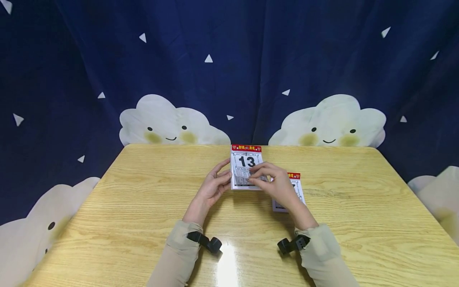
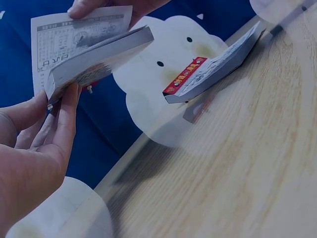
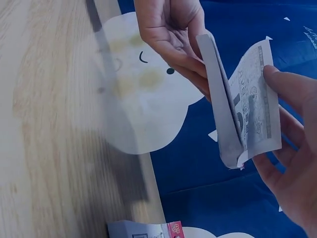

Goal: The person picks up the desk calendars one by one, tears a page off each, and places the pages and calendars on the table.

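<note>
A small tear-off calendar (image 1: pixel 245 169) with a red header and a large 13 is held up above the table. My left hand (image 1: pixel 214 185) grips its block (image 2: pixel 99 57) at the left edge, thumb on one side and fingers behind. With thumb and fingers, my right hand (image 1: pixel 281 187) pinches the top sheet (image 3: pixel 265 106), which bends away from the block in both wrist views. At its upper end the sheet still meets the block. A second calendar (image 1: pixel 300 195), also red-headed, lies on the table, partly hidden behind my right hand and forearm.
The wooden table (image 1: pixel 125 211) ends at a dark blue curtain (image 1: pixel 229 71) printed with clouds and white triangles. Each wrist carries a black strapped camera, the left camera (image 1: pixel 206 241) and the right camera (image 1: pixel 292 244), close above the tabletop.
</note>
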`<state>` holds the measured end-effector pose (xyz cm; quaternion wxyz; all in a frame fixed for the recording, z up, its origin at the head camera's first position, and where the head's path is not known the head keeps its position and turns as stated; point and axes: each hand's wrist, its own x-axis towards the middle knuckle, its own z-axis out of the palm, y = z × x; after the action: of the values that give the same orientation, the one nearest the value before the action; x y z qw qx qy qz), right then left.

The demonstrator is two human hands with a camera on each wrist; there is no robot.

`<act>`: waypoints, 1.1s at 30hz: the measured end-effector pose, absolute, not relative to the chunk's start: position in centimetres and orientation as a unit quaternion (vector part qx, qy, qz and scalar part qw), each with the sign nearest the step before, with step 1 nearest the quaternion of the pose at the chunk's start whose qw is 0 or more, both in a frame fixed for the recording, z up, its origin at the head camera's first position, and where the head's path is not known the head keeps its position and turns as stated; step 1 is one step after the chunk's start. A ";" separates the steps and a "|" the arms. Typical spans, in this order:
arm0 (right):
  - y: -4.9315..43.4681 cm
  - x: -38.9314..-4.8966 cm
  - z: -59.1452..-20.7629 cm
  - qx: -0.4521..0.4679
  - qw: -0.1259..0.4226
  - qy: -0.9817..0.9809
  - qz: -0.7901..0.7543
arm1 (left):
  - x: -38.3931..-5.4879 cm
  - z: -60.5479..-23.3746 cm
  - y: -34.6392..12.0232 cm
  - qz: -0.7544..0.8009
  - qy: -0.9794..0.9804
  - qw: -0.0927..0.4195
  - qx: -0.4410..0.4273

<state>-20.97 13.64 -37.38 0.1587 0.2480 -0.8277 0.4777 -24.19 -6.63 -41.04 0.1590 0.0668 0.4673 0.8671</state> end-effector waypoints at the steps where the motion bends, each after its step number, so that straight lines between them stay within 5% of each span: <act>1: 13.6 -21.0 -37.4 0.247 0.162 -0.824 0.483 | -24.2 -41.1 -6.6 0.867 0.467 0.157 0.069; 23: 14.5 -22.3 -35.8 0.133 0.262 -0.828 0.478 | -23.8 -40.8 -5.6 0.830 0.550 0.093 0.005; 33: 15.2 -23.3 -35.1 0.096 0.264 -0.834 0.476 | -23.5 -40.3 -5.2 0.812 0.577 0.088 -0.008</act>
<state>-23.35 15.24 -35.09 0.2639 0.0963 -0.8336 0.4755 -23.49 -5.21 -40.34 0.0881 -0.0080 0.5767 0.8122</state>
